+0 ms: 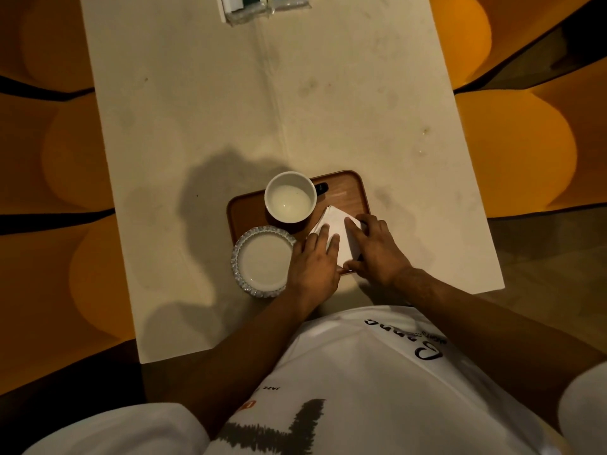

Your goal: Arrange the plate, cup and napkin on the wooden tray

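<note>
Wood, reddish-brown with rounded corners, forms the small tray lying toward the near edge of the long cream-coloured table. Much of the tray's near right part is hidden under the person's two hands. The left hand lies flat, fingers spread, on the left edge of the folded white paper napkin; the right hand presses on its right side, index finger stretched along a fold, thumb down at the near corner. Neither hand is closed around it. The napkin sits on the tray's right half, most of it covered.

The round white ceramic cup, holding a pale liquid, stands at the tray's far edge; its dark handle points right and is hard to make out. The small white plate with a fluted grey rim overhangs the tray's near left corner onto the table.

At the table's far edge, clear packets are cut off by the frame. Orange rounded seats flank the table.
</note>
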A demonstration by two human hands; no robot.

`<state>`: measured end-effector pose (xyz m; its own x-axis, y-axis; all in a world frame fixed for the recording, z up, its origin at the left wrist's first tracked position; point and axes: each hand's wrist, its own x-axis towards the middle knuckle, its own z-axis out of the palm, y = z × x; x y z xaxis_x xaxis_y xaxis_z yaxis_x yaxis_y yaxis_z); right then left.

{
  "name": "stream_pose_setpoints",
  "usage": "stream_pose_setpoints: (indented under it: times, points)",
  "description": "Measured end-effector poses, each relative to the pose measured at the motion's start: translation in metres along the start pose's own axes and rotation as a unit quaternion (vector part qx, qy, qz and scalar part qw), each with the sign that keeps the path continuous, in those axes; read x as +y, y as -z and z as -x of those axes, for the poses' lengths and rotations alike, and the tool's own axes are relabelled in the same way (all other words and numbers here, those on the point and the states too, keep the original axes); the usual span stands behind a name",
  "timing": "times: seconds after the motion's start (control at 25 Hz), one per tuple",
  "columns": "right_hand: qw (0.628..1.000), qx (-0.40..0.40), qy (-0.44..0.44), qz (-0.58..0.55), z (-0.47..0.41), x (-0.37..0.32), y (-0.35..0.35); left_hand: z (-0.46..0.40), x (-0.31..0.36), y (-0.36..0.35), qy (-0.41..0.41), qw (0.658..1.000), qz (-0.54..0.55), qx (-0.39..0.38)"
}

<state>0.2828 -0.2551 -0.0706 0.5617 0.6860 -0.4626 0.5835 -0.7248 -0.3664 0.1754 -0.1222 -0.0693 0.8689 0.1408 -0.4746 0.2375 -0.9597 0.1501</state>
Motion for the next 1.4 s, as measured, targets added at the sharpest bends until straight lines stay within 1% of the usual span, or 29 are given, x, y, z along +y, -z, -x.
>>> stream_pose_setpoints:
  times: [0.12, 0.28, 0.48, 0.68, 0.76, 0.84, 0.92, 1.0, 1.16, 1.32, 1.4]
  points:
    - [1.0, 0.002, 0.006, 0.0, -0.001, 0.003, -0.004, 0.003, -0.001, 0.002, -0.005, 1.0, -0.007, -0.003]
    - [0.999, -0.036, 0.025, 0.002, -0.005, 0.013, -0.004, 0.006, -0.004, 0.004, -0.018, 1.0, -0.017, -0.004]
    - [1.0, -0.01, 0.009, 0.013, -0.006, 0.008, -0.009, 0.007, -0.004, 0.005, -0.011, 1.0, -0.023, 0.002]
    - [1.0, -0.02, -0.001, 0.009, -0.004, 0.004, -0.004, 0.008, -0.006, 0.009, -0.023, 0.999, -0.016, 0.017]
    - [1.0, -0.014, -0.004, 0.023, -0.002, -0.002, -0.004, 0.011, -0.012, 0.011, -0.022, 0.999, -0.008, 0.03]
    - [0.998, 0.015, -0.01, 0.053, 0.0, -0.009, -0.005, 0.016, -0.021, 0.012, -0.003, 0.998, 0.023, 0.054]
    - [0.997, 0.054, -0.028, 0.056, 0.006, -0.013, -0.007, 0.023, -0.031, 0.013, 0.019, 0.994, 0.077, 0.082]
    - [0.995, 0.071, -0.038, 0.062, 0.012, -0.017, -0.009, 0.029, -0.042, 0.011, 0.026, 0.989, 0.108, 0.099]
    - [0.996, 0.038, -0.031, 0.071, 0.015, -0.026, -0.015, 0.041, -0.056, 0.002, 0.047, 0.988, 0.108, 0.097]
    - [0.998, 0.016, -0.004, 0.067, 0.01, -0.026, -0.013, 0.055, -0.055, -0.004, 0.133, 0.982, 0.123, 0.061]
    - [0.998, 0.002, -0.01, 0.062, 0.011, -0.022, -0.01, 0.062, -0.05, -0.005, 0.157, 0.98, 0.115, 0.039]
